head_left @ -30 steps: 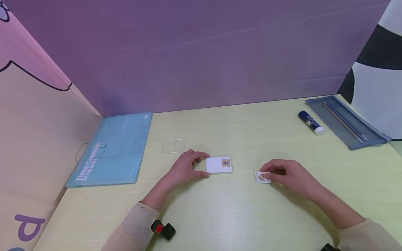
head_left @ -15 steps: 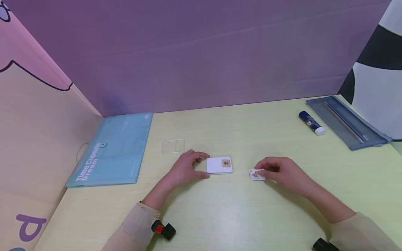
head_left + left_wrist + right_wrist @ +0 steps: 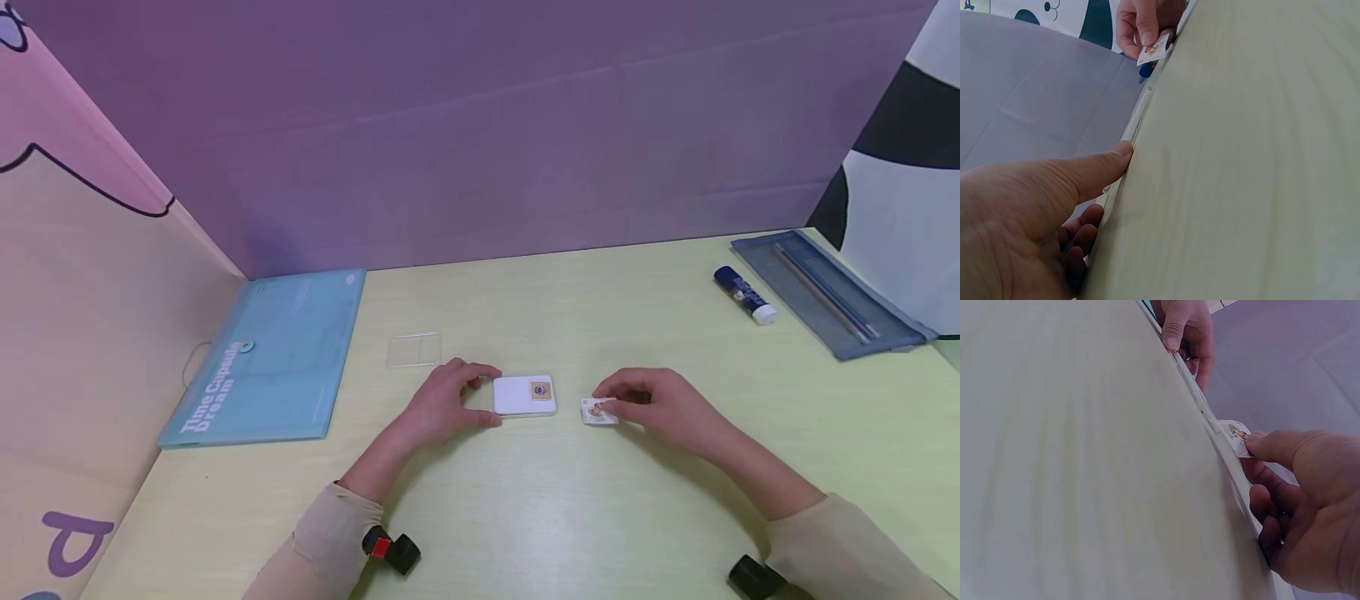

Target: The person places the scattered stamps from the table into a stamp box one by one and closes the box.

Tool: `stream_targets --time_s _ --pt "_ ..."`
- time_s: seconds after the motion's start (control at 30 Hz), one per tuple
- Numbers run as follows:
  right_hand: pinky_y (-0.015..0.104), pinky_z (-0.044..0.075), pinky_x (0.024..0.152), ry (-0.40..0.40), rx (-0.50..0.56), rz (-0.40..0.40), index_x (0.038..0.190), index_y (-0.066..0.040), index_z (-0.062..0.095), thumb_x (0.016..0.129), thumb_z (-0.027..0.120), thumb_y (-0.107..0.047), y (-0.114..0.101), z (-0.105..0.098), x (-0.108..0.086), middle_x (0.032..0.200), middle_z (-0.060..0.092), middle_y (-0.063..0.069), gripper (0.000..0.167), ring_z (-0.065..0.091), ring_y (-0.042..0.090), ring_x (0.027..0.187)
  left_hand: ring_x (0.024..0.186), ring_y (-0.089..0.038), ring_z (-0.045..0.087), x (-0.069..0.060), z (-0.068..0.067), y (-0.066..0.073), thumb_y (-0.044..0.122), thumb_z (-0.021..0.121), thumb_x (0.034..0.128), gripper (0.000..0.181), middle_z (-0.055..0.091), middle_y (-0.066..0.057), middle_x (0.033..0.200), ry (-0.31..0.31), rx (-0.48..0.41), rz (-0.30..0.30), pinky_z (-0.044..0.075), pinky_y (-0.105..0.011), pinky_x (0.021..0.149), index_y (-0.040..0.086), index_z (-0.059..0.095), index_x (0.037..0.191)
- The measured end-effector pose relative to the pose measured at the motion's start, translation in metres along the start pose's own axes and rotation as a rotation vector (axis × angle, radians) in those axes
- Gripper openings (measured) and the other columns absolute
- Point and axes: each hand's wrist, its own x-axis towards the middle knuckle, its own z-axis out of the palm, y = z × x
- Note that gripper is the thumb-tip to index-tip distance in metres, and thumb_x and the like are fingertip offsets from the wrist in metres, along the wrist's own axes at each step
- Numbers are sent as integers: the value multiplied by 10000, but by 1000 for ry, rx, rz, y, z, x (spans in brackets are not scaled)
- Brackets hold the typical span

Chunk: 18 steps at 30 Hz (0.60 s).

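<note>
Right hand has moved left, small card pinched tight, just beside white slab | left hand, spread wide, grips slab's end | beyond left: clear frame; beyond right: glue stick, pouch

The table shows smooth, softly glossy wood grain. From the smooth white slab, a satin plastic button folder lies at nine o'clock, a matt paper-like card at three, a plastic glue stick near two.

White card, apparently orange-brown print
</note>
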Motion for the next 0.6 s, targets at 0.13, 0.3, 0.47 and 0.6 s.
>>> stream_targets --time_s 0.13,0.3,0.47,0.6 --pt "266 472 746 -4 -3 8 1044 -156 761 934 718 -91 -2 2 4 967 685 -32 135 565 190 853 940 -195 462 0 0 -1 264 885 794 574 538 10 1035 4 -3 0 405 -346 816 201 657 1317" --pt "270 470 740 -4 16 -12 1043 -143 760 935 721 -89 -3 3 8 965 685 -25 127 563 188 845 936 -195 460 0 1 -1 265 886 792 574 533 13 1028 4 0 2 405 -345 813 203 658 1316" --pt "268 467 728 0 19 -10 1031 -149 759 930 723 -78 -3 6 12 937 678 -26 129 562 200 831 937 -193 461 1 1 -2 267 887 791 575 532 16 1027 2 2 2 407 -343 815 203 658 1315" --pt "268 461 717 0 23 -3 1030 -152 760 930 722 -80 -4 8 15 930 675 -22 129 557 208 829 941 -194 461 1 1 -2 269 886 794 575 532 16 1029 -2 1 0 407 -345 817 202 656 1317"
